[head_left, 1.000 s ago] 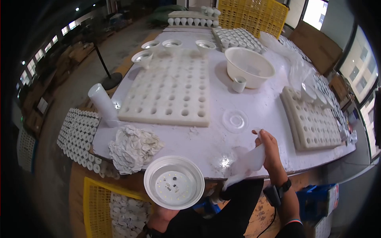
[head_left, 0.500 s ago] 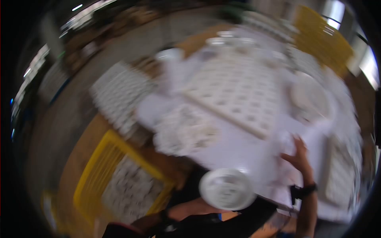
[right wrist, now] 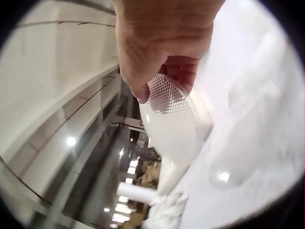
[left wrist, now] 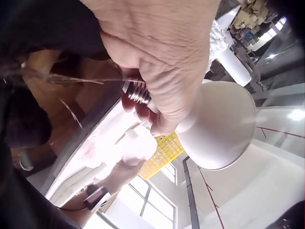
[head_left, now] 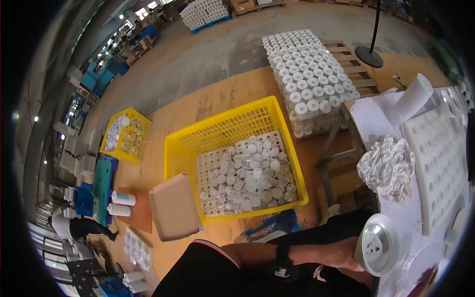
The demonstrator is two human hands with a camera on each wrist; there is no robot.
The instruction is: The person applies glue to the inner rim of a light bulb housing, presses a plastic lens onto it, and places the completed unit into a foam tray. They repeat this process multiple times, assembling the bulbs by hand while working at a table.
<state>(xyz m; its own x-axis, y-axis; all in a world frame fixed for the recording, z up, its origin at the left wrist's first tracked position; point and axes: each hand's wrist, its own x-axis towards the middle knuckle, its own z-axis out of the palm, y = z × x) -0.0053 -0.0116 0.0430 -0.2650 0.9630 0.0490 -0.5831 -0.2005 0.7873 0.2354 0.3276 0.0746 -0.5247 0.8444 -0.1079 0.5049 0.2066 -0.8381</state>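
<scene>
My left hand [head_left: 341, 255] holds a white LED bulb body [head_left: 365, 247] beside the table's near edge, its open face showing a round circuit board. In the left wrist view the fingers curl round the neck by the metal screw base [left wrist: 138, 93], and the wide white housing [left wrist: 221, 126] flares out beyond the thumb. Over the table, my right hand [right wrist: 167, 43] pinches a clear round cover [right wrist: 174, 119] with a dimpled texture by its rim, thumb on one face and fingers behind. In the head view the right hand [head_left: 424, 283] is partly cut off in the lower right corner.
Crumpled white paper [head_left: 388, 168], a white roll [head_left: 415, 94] and a foam tray with holes [head_left: 438, 163] lie on the table. Left of it stand a yellow crate [head_left: 170, 173] of small round parts, an open cardboard box [head_left: 174, 208] and stacked bulb bodies [head_left: 309, 74].
The head view has swung left, bringing the crates and floor into sight. My right hand has let go of the thin translucent sheet and picked up the clear cover; my left keeps the bulb body.
</scene>
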